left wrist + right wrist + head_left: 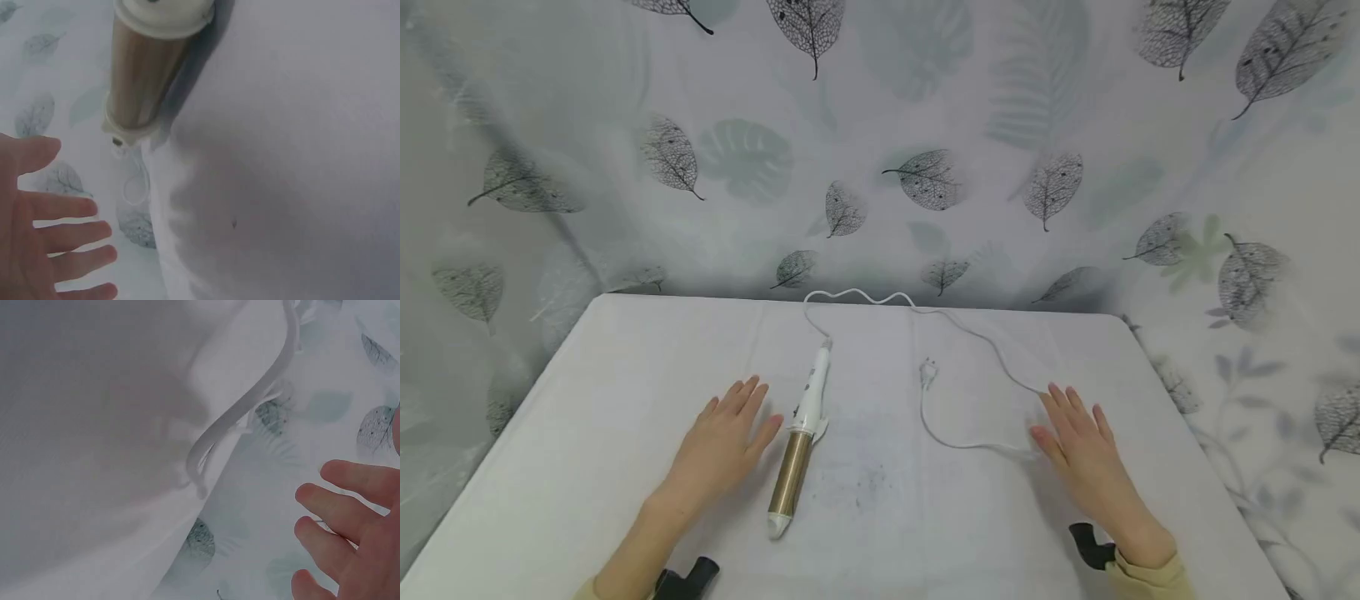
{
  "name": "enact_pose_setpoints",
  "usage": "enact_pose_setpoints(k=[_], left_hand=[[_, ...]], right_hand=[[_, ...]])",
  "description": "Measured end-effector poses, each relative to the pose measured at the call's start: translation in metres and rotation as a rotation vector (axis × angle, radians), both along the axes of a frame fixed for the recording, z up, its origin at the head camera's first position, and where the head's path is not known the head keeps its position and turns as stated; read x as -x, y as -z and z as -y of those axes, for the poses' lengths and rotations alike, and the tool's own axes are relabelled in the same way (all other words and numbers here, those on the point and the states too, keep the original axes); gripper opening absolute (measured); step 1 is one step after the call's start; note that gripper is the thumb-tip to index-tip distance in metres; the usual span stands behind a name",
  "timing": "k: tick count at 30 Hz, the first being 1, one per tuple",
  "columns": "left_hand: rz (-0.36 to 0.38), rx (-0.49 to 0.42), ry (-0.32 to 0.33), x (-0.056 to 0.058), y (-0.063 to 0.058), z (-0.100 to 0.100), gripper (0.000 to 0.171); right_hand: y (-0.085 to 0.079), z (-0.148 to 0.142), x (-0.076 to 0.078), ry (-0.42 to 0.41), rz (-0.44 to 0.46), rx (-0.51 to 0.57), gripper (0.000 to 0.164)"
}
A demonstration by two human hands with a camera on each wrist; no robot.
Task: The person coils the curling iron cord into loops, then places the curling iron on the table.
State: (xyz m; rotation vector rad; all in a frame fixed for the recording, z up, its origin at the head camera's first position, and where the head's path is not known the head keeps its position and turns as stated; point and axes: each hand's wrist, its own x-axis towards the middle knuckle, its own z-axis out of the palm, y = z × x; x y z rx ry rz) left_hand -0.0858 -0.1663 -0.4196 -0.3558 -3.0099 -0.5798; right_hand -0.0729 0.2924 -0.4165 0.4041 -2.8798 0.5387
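A curling iron (803, 433) with a white handle and a gold barrel lies on the white table, its white tip toward the near edge. My left hand (718, 450) hovers just left of it, fingers spread and holding nothing. In the left wrist view the gold barrel (140, 78) shows beyond the thumb. The white cord (977, 333) runs from the handle along the back edge, then curves to the right. My right hand (1086, 462) is held over the cord's right bend, fingers extended, nothing gripped. In the right wrist view the cord (240, 406) passes beyond the fingertips. The plug (928, 371) lies mid-table.
The white table (647, 375) reaches a leaf-printed curtain (880, 125) at the back and on both sides. Dark smudges (868, 483) mark the cloth right of the barrel. A black strap mount (1092, 546) sits at the right wrist, another (688, 579) at the left.
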Motion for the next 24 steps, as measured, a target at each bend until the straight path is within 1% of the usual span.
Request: enact_pose_setpoints(k=[2, 5, 8, 11, 13, 15, 18, 21, 24], left_hand=[[0.022, -0.033, 0.000, 0.000, 0.000, -0.011, 0.059], [0.092, -0.060, -0.013, 0.002, 0.001, -0.026, 0.061], [0.156, -0.026, -0.030, 0.003, 0.002, -0.038, 0.070], [0.214, 0.003, -0.043, 0.003, 0.003, -0.046, 0.076], [0.260, -0.001, -0.050, 0.001, 0.004, -0.050, 0.075], [0.290, -0.022, -0.054, 0.000, 0.006, -0.052, 0.071], [0.299, -0.044, -0.058, -0.002, 0.008, -0.053, 0.060], [0.270, -0.053, -0.046, -0.001, 0.009, -0.054, 0.047], [0.236, -0.030, -0.033, 0.002, 0.009, -0.052, 0.043]], right_hand=[[-0.001, 0.012, 0.001, -0.023, 0.012, -0.001, 0.056], [-0.003, 0.032, 0.004, -0.063, 0.045, 0.005, 0.057], [-0.005, 0.051, 0.008, -0.101, 0.084, 0.003, 0.058], [-0.009, 0.067, 0.009, -0.126, 0.125, 0.000, 0.060], [-0.013, 0.075, 0.009, -0.142, 0.140, -0.006, 0.060], [-0.019, 0.082, 0.008, -0.162, 0.148, -0.014, 0.060], [-0.031, 0.090, 0.008, -0.198, 0.138, -0.041, 0.059], [-0.045, 0.097, 0.009, -0.215, 0.131, -0.059, 0.057], [-0.057, 0.102, 0.007, -0.224, 0.127, -0.055, 0.055]])
